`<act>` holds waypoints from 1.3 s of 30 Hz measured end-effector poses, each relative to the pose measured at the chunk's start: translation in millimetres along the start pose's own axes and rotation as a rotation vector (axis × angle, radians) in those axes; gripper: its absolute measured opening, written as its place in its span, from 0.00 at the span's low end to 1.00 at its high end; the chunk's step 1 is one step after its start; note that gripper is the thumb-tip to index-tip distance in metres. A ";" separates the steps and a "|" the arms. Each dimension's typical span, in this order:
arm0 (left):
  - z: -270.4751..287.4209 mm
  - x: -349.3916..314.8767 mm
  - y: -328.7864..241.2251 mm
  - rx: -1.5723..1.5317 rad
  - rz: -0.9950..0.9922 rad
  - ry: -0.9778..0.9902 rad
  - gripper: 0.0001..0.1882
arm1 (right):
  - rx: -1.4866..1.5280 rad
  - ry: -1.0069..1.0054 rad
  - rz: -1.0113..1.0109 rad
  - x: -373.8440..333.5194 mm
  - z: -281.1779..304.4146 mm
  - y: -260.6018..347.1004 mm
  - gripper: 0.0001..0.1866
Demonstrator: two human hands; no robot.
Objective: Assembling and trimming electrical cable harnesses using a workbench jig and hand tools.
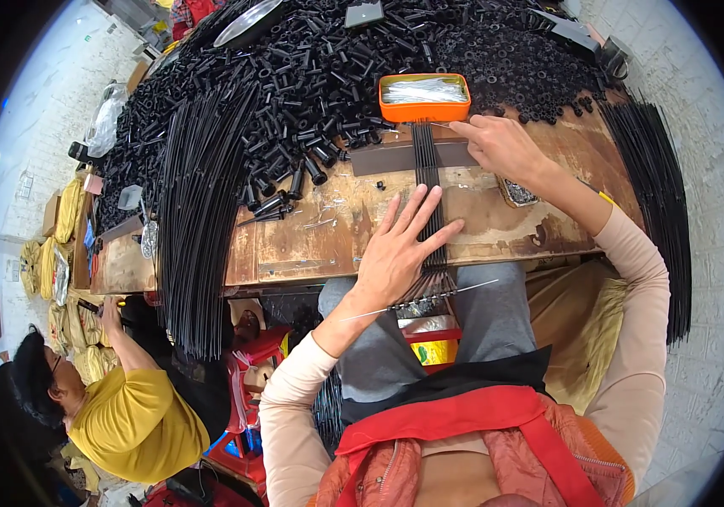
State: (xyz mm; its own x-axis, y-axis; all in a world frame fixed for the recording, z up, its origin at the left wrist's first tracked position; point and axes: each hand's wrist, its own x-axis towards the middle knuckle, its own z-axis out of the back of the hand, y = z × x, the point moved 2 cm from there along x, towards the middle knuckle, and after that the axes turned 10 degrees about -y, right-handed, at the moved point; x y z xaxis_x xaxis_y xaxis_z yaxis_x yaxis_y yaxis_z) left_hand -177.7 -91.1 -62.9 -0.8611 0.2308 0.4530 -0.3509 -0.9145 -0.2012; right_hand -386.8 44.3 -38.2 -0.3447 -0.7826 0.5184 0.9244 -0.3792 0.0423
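My left hand lies flat with spread fingers on a narrow row of thin black rods, side by side across the table edge. A thin silvery wire crosses their near ends, which hang over my lap. At the far ends, my right hand is closed in a pinch on what looks like a thin metal wire. Just beyond stands an orange box full of fine silvery wires. A flat dark strip lies under the rods.
Black tubular parts heap across the far table, with small black rings at right. Bundles of long black rods hang over the edge at left and right. A small metal tray sits under my right forearm. A person in yellow works at left.
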 end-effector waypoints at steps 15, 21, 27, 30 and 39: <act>-1.1 0.8 0.9 -0.013 0.003 0.007 0.36 | 0.185 -0.188 0.200 17.6 -16.5 -27.6 0.10; 1.3 0.9 0.0 -0.054 0.012 -0.005 0.36 | 0.261 -0.187 0.185 27.8 -26.9 -24.3 0.08; 1.5 0.8 -0.4 -0.029 0.002 -0.029 0.37 | 0.185 -0.186 0.201 24.0 -28.2 -22.6 0.08; 0.5 -0.1 0.6 -0.037 0.006 -0.027 0.37 | 0.128 -0.192 0.276 23.4 -27.7 -21.1 0.08; -3.0 -2.4 2.5 0.093 -0.035 0.058 0.46 | 0.144 -0.240 0.261 23.6 -24.5 -18.0 0.06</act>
State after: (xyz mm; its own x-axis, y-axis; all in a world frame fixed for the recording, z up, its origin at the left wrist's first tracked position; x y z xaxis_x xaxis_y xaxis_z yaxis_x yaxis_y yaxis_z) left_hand -177.6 -93.0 -67.1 -0.8699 0.2795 0.4065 -0.3478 -0.9318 -0.1037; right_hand -415.5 20.6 -47.7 -0.0620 -0.6994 0.7120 0.9954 -0.0954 -0.0070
